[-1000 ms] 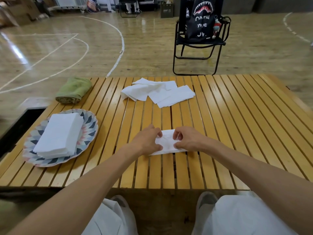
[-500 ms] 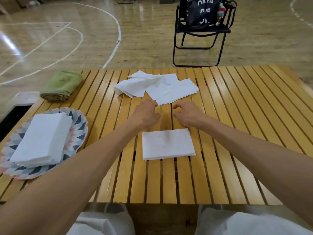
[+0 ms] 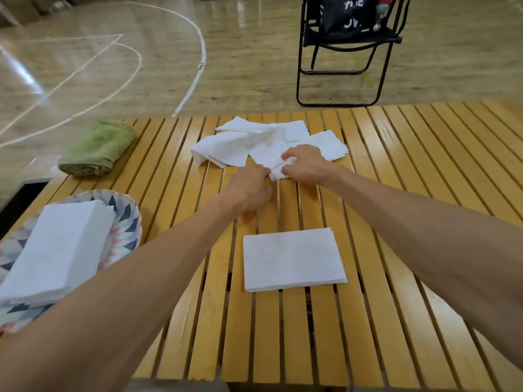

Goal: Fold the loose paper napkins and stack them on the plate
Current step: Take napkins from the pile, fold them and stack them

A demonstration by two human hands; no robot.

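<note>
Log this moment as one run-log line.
phase: picking next napkin | hands: left hand and right hand pinching loose napkin | folded napkin: on table, not yet on plate

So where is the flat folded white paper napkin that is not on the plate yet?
In the head view, the folded white paper napkin lies alone on the slatted wooden table, near the front edge between the forearms, right of the patterned plate.

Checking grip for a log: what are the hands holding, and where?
Both hands, left hand and right hand, pinch one loose napkin at its near edge.
</note>
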